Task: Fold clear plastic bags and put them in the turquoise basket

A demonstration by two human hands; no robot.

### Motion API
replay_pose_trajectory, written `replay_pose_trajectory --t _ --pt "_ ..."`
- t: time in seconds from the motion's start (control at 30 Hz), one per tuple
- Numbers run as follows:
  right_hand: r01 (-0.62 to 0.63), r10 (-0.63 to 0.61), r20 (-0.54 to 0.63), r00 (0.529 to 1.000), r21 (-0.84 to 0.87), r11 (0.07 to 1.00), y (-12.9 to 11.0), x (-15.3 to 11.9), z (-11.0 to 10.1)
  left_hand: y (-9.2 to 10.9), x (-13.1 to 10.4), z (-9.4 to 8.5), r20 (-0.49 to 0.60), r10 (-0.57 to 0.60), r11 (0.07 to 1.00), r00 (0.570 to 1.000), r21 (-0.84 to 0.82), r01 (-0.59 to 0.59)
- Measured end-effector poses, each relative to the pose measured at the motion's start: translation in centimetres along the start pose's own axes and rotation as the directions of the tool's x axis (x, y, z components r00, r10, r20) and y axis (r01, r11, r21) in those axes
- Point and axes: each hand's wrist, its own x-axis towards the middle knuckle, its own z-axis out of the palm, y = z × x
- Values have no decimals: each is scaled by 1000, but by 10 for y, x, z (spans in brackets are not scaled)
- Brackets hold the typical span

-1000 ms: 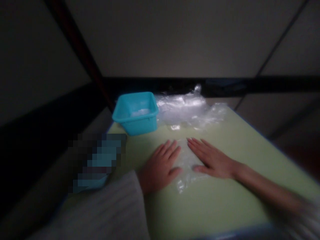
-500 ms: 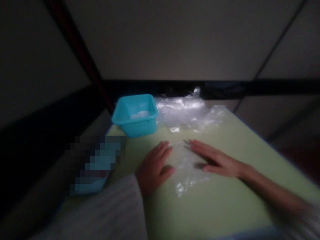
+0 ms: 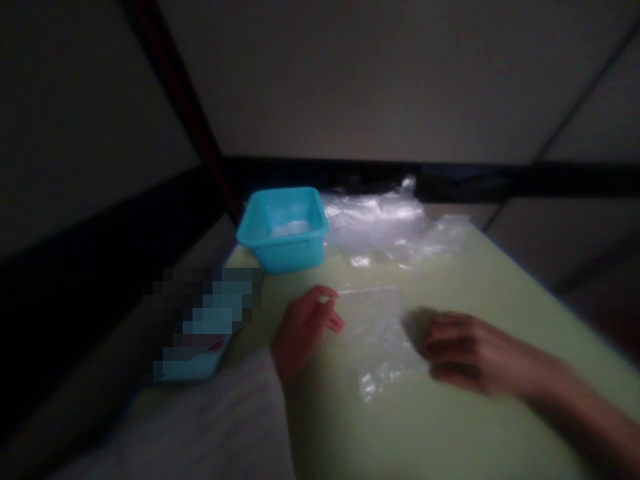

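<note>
A clear plastic bag (image 3: 375, 333) lies flat on the pale green tabletop (image 3: 400, 440), crinkled and shiny along its near edge. At its far left corner is my left hand (image 3: 305, 333), index finger and thumb bent together in a pinch on the film. The other fingers of that hand are partly curled. My right hand (image 3: 465, 353) is just right of the bag, somewhat blurred, its fingers loosely bent and apart. I see nothing in it.
A turquoise plastic basin (image 3: 293, 253) with something whitish inside stands at the back left. Beside it, a heap of crumpled clear plastic (image 3: 385, 227) covers the far end. A pixelated patch hides part of the left side. A panelled wall (image 3: 375, 80) rises behind.
My right hand has drawn right and nearer, off the bag, and its fingers have bent. My left hand has gone from lying flat to pinching at the bag's corner. The view has shifted slightly.
</note>
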Motion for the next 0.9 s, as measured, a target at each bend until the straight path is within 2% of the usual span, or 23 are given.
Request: replay_pose_trajectory --t 0.17,0.37,0.7,0.9 --pt "11 -11 -2 1000 -108 994 -2 -3 1 -1 0 1 5 11 1000 1000 19 -11" --pt "35 -48 -66 997 -192 981 -6 -2 6 -1 -1 2 26 21 998 999 56 -22" --pt "26 -32 -29 999 -195 980 -9 -4 3 -4 0 1 12 47 996 999 76 -47" --pt "0 -15 -58 998 -260 966 -13 -3 6 -2 1 1 13 75 992 997 98 -76"
